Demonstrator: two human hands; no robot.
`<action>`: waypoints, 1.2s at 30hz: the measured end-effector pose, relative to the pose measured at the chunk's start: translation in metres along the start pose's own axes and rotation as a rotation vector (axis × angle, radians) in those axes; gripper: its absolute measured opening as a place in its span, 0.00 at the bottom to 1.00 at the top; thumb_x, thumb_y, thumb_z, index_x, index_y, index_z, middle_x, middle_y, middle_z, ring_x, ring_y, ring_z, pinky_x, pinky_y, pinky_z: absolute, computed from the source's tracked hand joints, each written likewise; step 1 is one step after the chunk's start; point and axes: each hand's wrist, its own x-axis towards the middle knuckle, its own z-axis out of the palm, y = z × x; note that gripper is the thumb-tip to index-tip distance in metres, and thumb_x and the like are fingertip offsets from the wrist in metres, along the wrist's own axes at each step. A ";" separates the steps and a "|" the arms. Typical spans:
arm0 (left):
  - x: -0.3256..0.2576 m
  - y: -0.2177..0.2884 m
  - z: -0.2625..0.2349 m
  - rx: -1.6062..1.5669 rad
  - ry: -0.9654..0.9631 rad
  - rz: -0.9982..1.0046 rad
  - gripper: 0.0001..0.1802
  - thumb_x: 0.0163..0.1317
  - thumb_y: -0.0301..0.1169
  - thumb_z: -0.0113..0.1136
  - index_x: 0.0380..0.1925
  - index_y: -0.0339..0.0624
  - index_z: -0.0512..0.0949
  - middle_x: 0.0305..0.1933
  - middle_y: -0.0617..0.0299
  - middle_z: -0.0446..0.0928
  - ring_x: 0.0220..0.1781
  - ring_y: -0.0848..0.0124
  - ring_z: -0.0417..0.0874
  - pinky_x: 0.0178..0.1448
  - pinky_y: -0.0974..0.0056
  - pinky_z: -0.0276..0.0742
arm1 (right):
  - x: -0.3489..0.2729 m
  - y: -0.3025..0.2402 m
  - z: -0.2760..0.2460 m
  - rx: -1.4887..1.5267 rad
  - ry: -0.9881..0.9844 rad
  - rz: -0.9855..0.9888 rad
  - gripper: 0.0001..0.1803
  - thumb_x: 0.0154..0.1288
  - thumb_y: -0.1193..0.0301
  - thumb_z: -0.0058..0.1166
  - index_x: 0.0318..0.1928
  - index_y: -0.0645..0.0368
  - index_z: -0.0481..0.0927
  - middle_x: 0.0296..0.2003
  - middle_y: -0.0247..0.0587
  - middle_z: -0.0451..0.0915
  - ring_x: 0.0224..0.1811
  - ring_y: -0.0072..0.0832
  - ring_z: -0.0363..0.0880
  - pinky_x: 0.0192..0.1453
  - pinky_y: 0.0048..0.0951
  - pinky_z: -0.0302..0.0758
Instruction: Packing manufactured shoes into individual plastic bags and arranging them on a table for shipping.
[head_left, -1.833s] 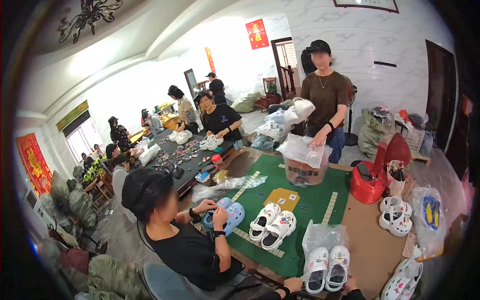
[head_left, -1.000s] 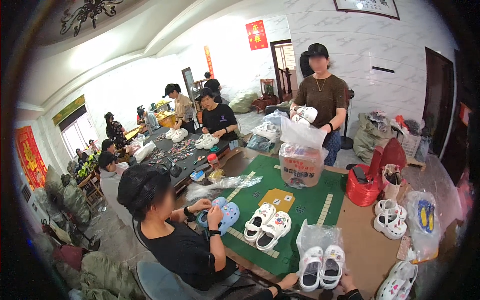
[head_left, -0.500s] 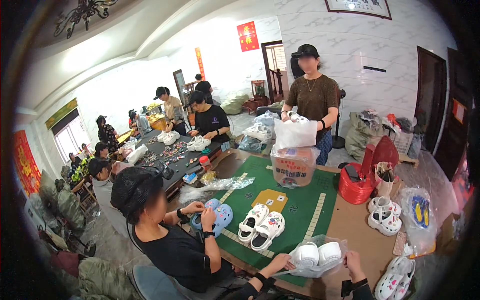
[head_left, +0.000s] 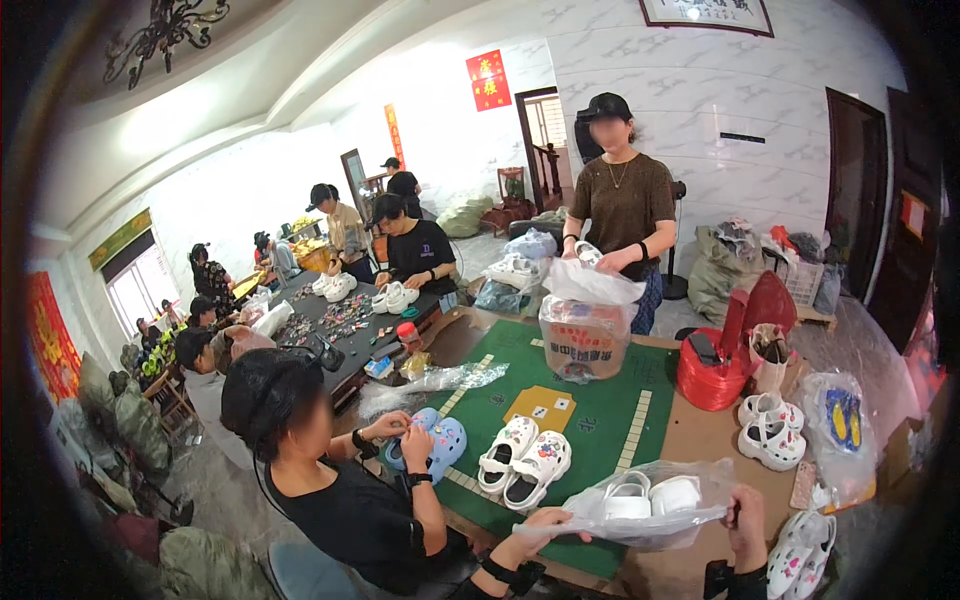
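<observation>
My left hand [head_left: 537, 532] and my right hand [head_left: 745, 512] each grip an end of a clear plastic bag [head_left: 640, 505] held just above the near edge of the green table mat [head_left: 590, 420]. Inside the bag lies a pair of white clogs [head_left: 650, 495]. Another pair of white clogs [head_left: 525, 462] with charms rests on the mat just beyond my left hand.
A seated person in black on my left works on a blue clog [head_left: 440, 445]. A standing person in a black cap handles a bag over a lined box [head_left: 583, 340]. A red basket [head_left: 712, 375], white clogs [head_left: 770, 435] and bagged items crowd the right. Other people work at a long table [head_left: 340, 320].
My hands came up from the lower edge, took hold of the bag with the white clogs and lifted it off the mat, stretching it between them. The view shifted slightly.
</observation>
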 end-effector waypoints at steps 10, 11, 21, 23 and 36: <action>0.005 0.023 -0.008 -0.936 0.126 -0.742 0.16 0.64 0.32 0.40 0.30 0.28 0.73 0.37 0.53 0.76 0.43 0.70 0.74 0.50 0.69 0.65 | -0.051 -0.059 0.014 -0.049 -0.106 -0.100 0.14 0.56 0.71 0.44 0.15 0.61 0.68 0.09 0.35 0.66 0.05 0.20 0.60 0.08 0.20 0.55; 0.002 0.017 -0.008 -0.986 0.142 -0.733 0.16 0.64 0.32 0.40 0.26 0.29 0.72 0.35 0.52 0.75 0.46 0.67 0.74 0.53 0.66 0.66 | -0.050 -0.061 0.016 -0.046 -0.103 -0.101 0.14 0.56 0.71 0.44 0.15 0.61 0.68 0.09 0.35 0.66 0.05 0.20 0.60 0.08 0.20 0.55; 0.037 -0.018 0.012 -0.893 0.199 -0.674 0.14 0.64 0.31 0.41 0.25 0.35 0.71 0.32 0.58 0.73 0.41 0.71 0.74 0.49 0.66 0.68 | 0.018 -0.038 -0.007 -0.125 0.057 0.063 0.12 0.58 0.69 0.44 0.19 0.58 0.68 0.10 0.33 0.66 0.09 0.19 0.62 0.12 0.19 0.58; 0.044 -0.032 0.015 -0.785 0.269 -0.644 0.13 0.64 0.32 0.42 0.25 0.37 0.71 0.31 0.63 0.71 0.32 0.77 0.70 0.40 0.72 0.63 | 0.029 -0.036 -0.004 -0.236 0.060 -0.063 0.12 0.59 0.68 0.43 0.20 0.58 0.68 0.12 0.32 0.67 0.10 0.19 0.64 0.14 0.18 0.59; -0.051 -0.151 0.022 -0.111 -0.034 -0.749 0.19 0.59 0.35 0.39 0.18 0.34 0.73 0.26 0.56 0.79 0.28 0.67 0.76 0.33 0.64 0.69 | 0.011 0.090 -0.045 -0.462 0.024 0.180 0.12 0.58 0.73 0.41 0.22 0.65 0.73 0.14 0.38 0.72 0.14 0.23 0.69 0.16 0.24 0.67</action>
